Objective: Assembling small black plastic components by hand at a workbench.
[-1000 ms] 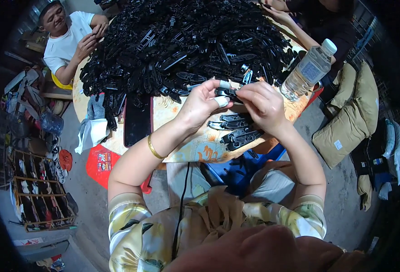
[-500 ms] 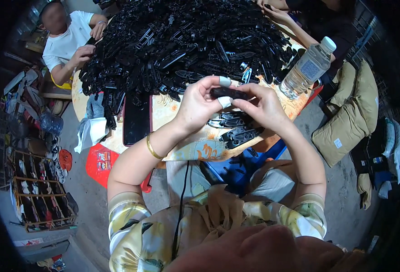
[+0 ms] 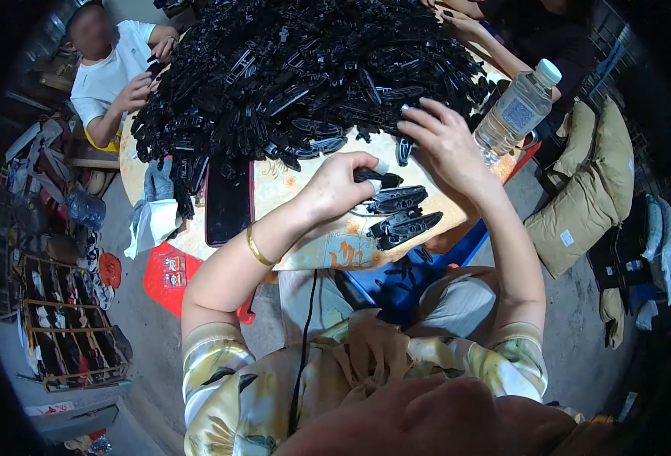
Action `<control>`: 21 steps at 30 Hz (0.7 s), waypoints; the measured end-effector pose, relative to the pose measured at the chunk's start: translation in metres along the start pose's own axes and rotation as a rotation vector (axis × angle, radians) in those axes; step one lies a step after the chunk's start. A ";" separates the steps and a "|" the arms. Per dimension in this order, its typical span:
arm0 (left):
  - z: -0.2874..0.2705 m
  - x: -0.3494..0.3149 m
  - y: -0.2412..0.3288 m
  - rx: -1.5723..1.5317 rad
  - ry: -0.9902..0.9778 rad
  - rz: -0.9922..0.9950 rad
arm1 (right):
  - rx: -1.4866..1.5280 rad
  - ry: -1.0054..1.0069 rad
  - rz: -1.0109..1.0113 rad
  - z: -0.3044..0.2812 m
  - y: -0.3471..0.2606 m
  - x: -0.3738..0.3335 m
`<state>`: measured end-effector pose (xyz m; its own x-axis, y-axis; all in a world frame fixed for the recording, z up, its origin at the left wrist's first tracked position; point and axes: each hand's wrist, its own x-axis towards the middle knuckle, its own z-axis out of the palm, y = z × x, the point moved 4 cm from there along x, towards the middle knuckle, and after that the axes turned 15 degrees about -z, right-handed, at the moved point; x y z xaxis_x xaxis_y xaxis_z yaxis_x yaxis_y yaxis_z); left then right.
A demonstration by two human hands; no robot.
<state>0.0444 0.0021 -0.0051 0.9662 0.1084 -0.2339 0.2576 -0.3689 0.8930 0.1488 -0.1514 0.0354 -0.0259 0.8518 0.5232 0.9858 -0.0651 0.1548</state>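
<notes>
My left hand [image 3: 338,185], with white tape on thumb and forefinger, pinches a small black plastic piece [image 3: 385,179] low above the table. Beneath and beside it lie several long, pointed-oval black plastic pieces [image 3: 404,226], laid in a rough stack near the table's front edge. My right hand [image 3: 445,144] holds nothing that I can see; its fingers are apart and reach to the front edge of a large heap of black plastic pieces [image 3: 305,68]. One loose piece [image 3: 404,151] lies just under those fingers.
A clear water bottle [image 3: 514,114] stands right of my right hand. On the left lie a dark phone-like slab [image 3: 229,201] and white paper [image 3: 153,226]. A blue bin [image 3: 381,292] sits below the table edge. Two other people work at the heap's far sides.
My right hand has let go of the black piece and moved up and right to the heap. My left hand, still gripping it, has come down toward the stacked pieces.
</notes>
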 end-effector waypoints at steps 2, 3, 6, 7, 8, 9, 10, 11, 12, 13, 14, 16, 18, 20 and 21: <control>-0.002 -0.001 0.005 0.013 -0.055 -0.093 | 0.006 -0.002 -0.042 0.007 -0.004 0.001; -0.001 -0.001 0.004 0.025 -0.110 -0.186 | 0.006 -0.001 -0.040 0.008 -0.004 0.000; -0.001 -0.002 0.003 -0.059 -0.036 -0.147 | 0.089 0.089 0.032 0.001 -0.006 0.002; -0.004 -0.004 0.006 -0.127 0.047 -0.114 | 0.091 0.087 0.031 0.002 -0.011 0.004; -0.006 0.001 0.002 -0.216 0.043 -0.063 | 0.182 0.156 0.099 0.003 -0.013 0.006; -0.009 0.001 0.004 -0.326 0.007 -0.047 | 0.273 0.225 0.168 0.004 -0.016 0.008; -0.008 0.003 0.004 -0.502 -0.024 -0.079 | 0.208 0.274 0.059 -0.001 -0.024 0.015; -0.007 0.004 0.004 -0.674 -0.053 -0.111 | 0.222 0.234 0.069 0.003 -0.032 0.020; -0.009 0.002 0.008 -0.723 -0.021 -0.118 | 0.334 0.228 0.075 0.004 -0.036 0.027; -0.013 0.002 0.004 -0.743 0.039 -0.068 | 0.446 0.222 0.079 0.004 -0.039 0.032; -0.018 0.003 0.001 -0.767 0.104 -0.043 | 0.609 0.255 0.076 0.012 -0.032 0.034; -0.025 0.002 0.006 -0.850 0.223 0.008 | 0.745 0.183 0.343 0.021 -0.014 0.035; -0.030 0.000 0.010 -0.853 0.297 0.066 | 0.437 0.193 0.258 0.032 0.001 0.036; -0.035 -0.004 0.013 -0.867 0.339 0.095 | 0.240 0.050 0.195 0.040 -0.008 0.045; -0.037 -0.005 0.014 -0.876 0.361 0.103 | 0.042 -0.092 0.132 0.045 -0.015 0.050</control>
<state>0.0426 0.0302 0.0228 0.8846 0.4461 -0.1360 -0.0693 0.4142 0.9076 0.1400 -0.0844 0.0212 0.1177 0.8815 0.4572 0.9858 -0.1594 0.0537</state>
